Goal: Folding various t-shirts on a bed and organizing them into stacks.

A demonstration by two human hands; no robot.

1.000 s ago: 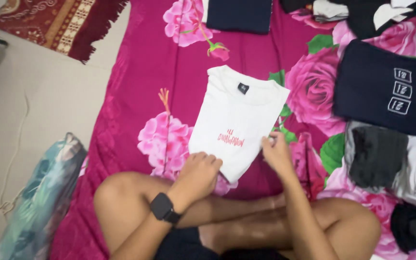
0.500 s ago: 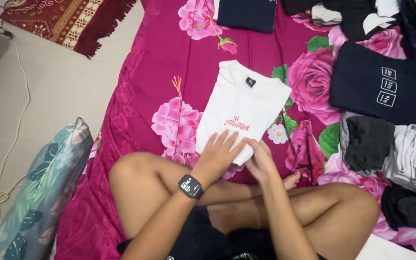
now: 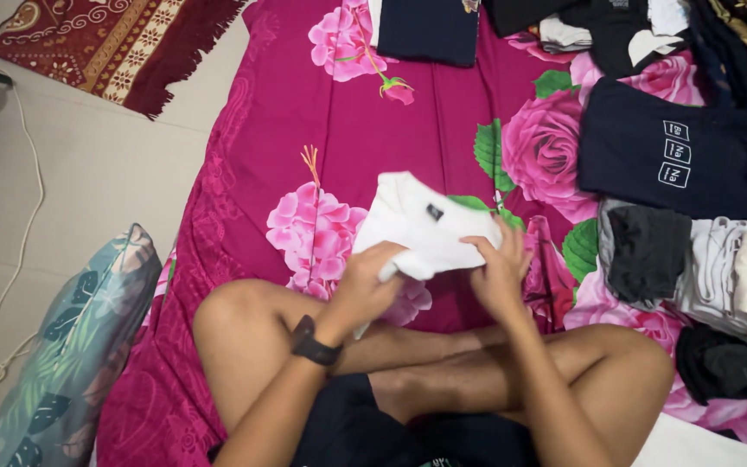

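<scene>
A white T-shirt (image 3: 421, 229) with a small dark neck label is half folded and lifted off the magenta floral sheet (image 3: 339, 130). My left hand (image 3: 369, 281), with a black watch on its wrist, grips the shirt's near left edge. My right hand (image 3: 499, 268) holds the shirt's right side, fingers curled over the fabric. Both hands are just in front of my crossed bare legs.
A navy shirt (image 3: 676, 156) with white squares lies at the right, above a pile of grey, white and black clothes (image 3: 702, 268). Another dark folded garment (image 3: 430, 30) is at the top. A leaf-print cushion (image 3: 71, 346) and a red rug (image 3: 105, 43) lie at the left on the floor.
The shirt lay flat with its red print showing; both hands have taken its lower end and folded it up toward the collar, lifting the shirt off the sheet.
</scene>
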